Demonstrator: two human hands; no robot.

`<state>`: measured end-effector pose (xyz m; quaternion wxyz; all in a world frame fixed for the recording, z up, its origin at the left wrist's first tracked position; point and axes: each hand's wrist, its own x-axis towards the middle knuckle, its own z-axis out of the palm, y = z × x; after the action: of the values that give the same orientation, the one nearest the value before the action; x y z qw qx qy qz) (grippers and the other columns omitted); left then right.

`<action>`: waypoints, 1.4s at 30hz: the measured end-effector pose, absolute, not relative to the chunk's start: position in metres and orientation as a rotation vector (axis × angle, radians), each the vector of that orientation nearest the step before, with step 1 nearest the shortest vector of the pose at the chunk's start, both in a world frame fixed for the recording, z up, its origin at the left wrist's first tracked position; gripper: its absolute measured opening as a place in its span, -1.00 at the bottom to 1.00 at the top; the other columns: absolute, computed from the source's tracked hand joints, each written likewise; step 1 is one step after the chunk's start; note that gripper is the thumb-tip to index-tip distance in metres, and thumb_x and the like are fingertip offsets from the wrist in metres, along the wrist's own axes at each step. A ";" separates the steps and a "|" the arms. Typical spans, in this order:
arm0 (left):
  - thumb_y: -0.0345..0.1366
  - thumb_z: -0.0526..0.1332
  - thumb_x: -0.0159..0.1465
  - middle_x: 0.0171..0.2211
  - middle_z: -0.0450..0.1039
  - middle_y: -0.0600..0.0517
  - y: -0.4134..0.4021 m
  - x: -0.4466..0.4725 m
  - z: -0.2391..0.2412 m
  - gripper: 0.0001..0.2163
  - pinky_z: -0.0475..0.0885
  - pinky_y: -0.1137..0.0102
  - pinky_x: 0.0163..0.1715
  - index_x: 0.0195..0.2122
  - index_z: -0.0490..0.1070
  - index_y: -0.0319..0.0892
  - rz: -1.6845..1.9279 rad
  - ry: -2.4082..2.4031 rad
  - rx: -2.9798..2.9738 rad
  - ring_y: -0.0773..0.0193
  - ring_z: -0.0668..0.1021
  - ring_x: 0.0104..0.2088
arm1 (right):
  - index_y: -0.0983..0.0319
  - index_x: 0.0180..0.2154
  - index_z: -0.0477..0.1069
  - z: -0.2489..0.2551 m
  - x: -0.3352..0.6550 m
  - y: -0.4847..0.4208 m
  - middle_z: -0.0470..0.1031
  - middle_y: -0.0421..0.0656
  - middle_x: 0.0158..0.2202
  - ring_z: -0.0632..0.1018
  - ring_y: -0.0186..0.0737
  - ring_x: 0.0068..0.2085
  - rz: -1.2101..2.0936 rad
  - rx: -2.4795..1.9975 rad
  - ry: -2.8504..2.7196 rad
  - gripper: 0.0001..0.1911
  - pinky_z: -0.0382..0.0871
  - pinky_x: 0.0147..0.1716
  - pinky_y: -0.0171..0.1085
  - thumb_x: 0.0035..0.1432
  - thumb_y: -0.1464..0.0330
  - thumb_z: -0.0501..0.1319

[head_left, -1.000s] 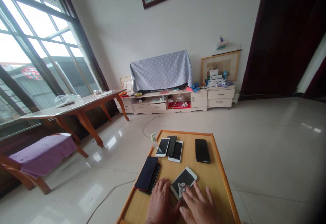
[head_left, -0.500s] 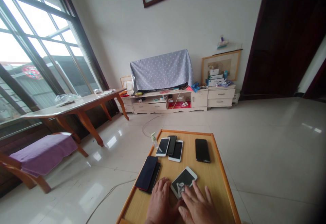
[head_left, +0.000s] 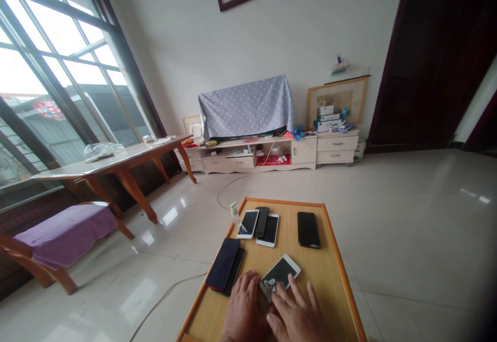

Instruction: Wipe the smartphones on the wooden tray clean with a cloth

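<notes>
A low wooden table [head_left: 322, 300] with an orange rim has lots of phones lying flat on it. Near the far edge, a white phone [head_left: 247, 224], a black phone [head_left: 262, 222] and another white phone [head_left: 267, 230] sit close together, with a small spray bottle [head_left: 234, 214] at the corner just beside them and one more black phone [head_left: 308, 229] well off to the right. Nearer, a dark blue phone [head_left: 222, 264] lies on top of a thin black phone [head_left: 235, 269], and a white phone with a dark screen [head_left: 280, 272] lies turned a bit crooked not far from them.
</notes>
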<state>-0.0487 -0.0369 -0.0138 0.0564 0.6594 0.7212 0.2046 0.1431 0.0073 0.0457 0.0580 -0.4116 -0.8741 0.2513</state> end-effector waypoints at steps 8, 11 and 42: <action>-0.12 0.31 0.13 0.20 0.42 -0.17 -0.037 -0.046 -0.008 -0.48 0.29 0.01 0.30 0.12 0.43 -0.14 0.636 2.198 2.001 -0.06 0.40 0.25 | -0.07 0.26 0.36 0.041 0.145 0.019 0.27 -0.28 0.34 0.04 0.30 0.43 0.682 -1.278 -2.594 -0.46 -0.25 0.32 0.44 0.41 -0.02 -0.09; 0.00 0.31 0.15 0.17 0.43 -0.17 -0.038 -0.041 -0.003 -0.47 0.33 0.00 0.27 0.10 0.45 -0.14 0.687 2.212 2.002 -0.07 0.42 0.23 | -0.03 0.24 0.39 0.035 0.151 0.033 0.28 -0.25 0.34 0.06 0.33 0.42 0.533 -1.403 -2.531 -0.43 -0.28 0.31 0.46 0.40 -0.04 -0.10; -0.18 0.23 0.18 0.19 0.43 -0.16 -0.037 -0.043 -0.005 -0.52 0.31 0.01 0.30 0.13 0.43 -0.16 0.644 2.213 2.021 -0.05 0.41 0.25 | -0.11 0.28 0.31 0.031 0.125 0.025 0.29 -0.27 0.34 0.01 0.22 0.44 0.594 -1.267 -2.543 -0.49 -0.31 0.33 0.40 0.44 0.01 -0.10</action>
<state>-0.0429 -0.0366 -0.0053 0.0381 0.6588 0.7214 0.2099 0.1254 0.0247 0.0310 0.1195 -0.4333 -0.8699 0.2031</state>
